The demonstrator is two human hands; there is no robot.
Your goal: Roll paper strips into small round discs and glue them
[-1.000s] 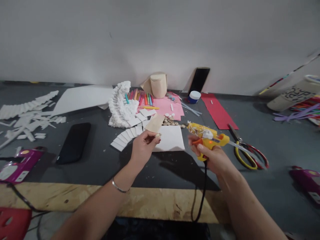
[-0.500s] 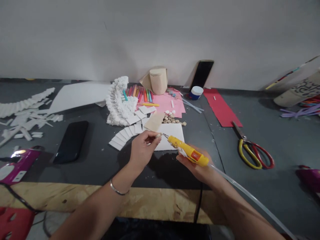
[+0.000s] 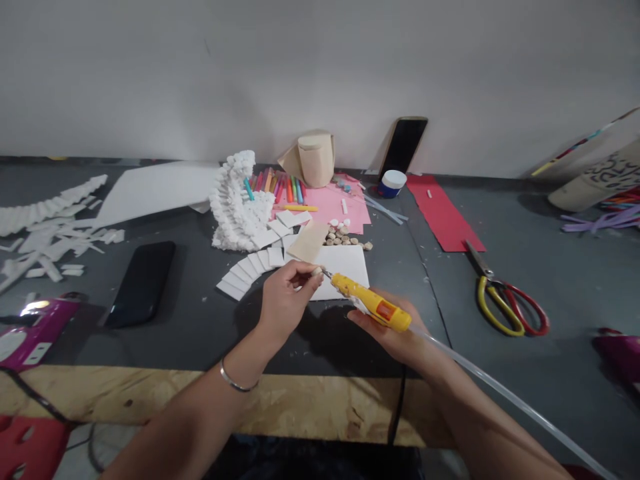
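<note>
The left hand (image 3: 287, 300) is closed in a pinch, with thumb and fingertips gripping a small pale bit (image 3: 317, 271) too small to make out clearly. The right hand (image 3: 387, 330) lies palm up and grasps a yellow glue gun (image 3: 370, 310), which sits tilted across the fingers. The gun's metal nozzle (image 3: 327, 273) points left and ends right by the small pale bit; whether they touch, I cannot tell. A long clear glue stick (image 3: 510, 400) runs from the back of the gun toward the lower right.

Both hands hover above the gray table (image 3: 415, 313), over a white paper sheet (image 3: 343, 270) and near a fanned row of white paper squares (image 3: 245, 273). A tan card piece (image 3: 306, 240) rests on the sheet's edge, and small wooden discs (image 3: 343, 235) lie in a loose heap just beyond it. Behind them stands a frilly white paper tower (image 3: 237, 203).

Farther back, against the wall, stands a small jar with a white lid and blue body (image 3: 393, 183), closed, so its contents are hidden. Beside the pink paper (image 3: 340, 213) stands a tan paper cylinder (image 3: 315, 160). At the right edge lies a pale printed tub (image 3: 597, 177), its inside out of sight.
</note>
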